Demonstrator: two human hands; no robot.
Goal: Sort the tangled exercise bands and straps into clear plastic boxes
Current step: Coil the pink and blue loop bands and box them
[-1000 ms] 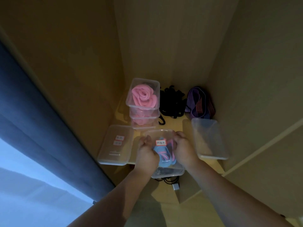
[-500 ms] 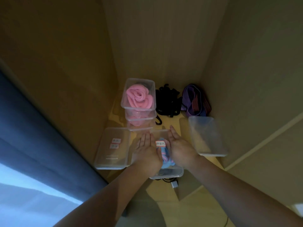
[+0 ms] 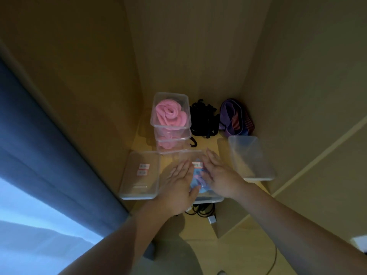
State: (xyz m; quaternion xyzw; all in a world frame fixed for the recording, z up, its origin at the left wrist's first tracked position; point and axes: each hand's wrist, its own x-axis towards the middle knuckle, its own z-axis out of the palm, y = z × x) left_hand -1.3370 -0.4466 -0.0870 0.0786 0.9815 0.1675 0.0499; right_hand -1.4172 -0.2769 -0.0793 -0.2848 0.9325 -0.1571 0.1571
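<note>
Pressing flat on lidded clear box (image 3: 210, 198) w/ soft blue-pink bands (image 3: 198, 180), front-centre of shelf (image 3: 208, 144): left hand (image 3: 178, 185) & right hand (image 3: 220, 175), fingers straight, gripping nothing. Behind: stacked clear boxes (image 3: 171, 134), rolled pink bands (image 3: 170, 114) inside.

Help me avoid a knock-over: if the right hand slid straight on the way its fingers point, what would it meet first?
Probably the lower box of the pink stack: the right hand, flat on the labelled box, points forward-left at its corner. A black hook lies close; depth is unclear.
</note>
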